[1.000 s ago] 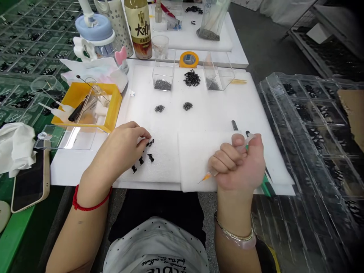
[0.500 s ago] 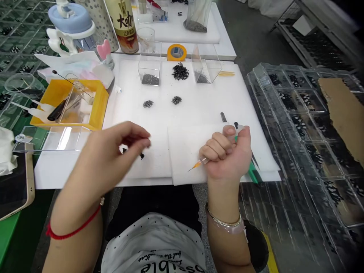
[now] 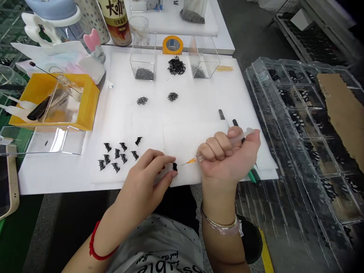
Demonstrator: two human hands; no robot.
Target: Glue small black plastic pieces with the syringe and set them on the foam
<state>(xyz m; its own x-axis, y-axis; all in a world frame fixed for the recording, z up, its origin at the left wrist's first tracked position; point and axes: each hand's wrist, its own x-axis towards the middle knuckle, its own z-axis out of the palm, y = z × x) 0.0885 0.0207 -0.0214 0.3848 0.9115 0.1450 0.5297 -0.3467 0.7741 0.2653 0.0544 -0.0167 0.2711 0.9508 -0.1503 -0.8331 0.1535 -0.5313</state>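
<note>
Between thumb and fingertips, my left hand [image 3: 152,170] pinches a small black bat-shaped piece [image 3: 174,167] just above the white foam mat. My right hand [image 3: 224,155] is wrapped round a clear syringe [image 3: 200,157], thumb up by the plunger end. Its orange needle tip [image 3: 191,161] points left, a short gap from the held piece. Several similar black bat-shaped pieces [image 3: 117,153] lie spread on the mat left of my left hand. Tweezers [image 3: 221,114] and a green-handled tool [image 3: 251,176] are partly hidden behind my right hand.
Small piles of dark beads [image 3: 172,96] and black bits [image 3: 176,66] lie farther back on the mat [image 3: 119,117]. Clear boxes [image 3: 203,62], yellow tape [image 3: 172,45] and toothpicks [image 3: 225,68] stand behind. A yellow tray [image 3: 90,108] is left; compartment trays [image 3: 305,110] are right.
My left hand has moved right toward the needle tip, with a black piece now visible in its fingers. The pieces it covered now show. My right hand keeps its hold on the syringe.
</note>
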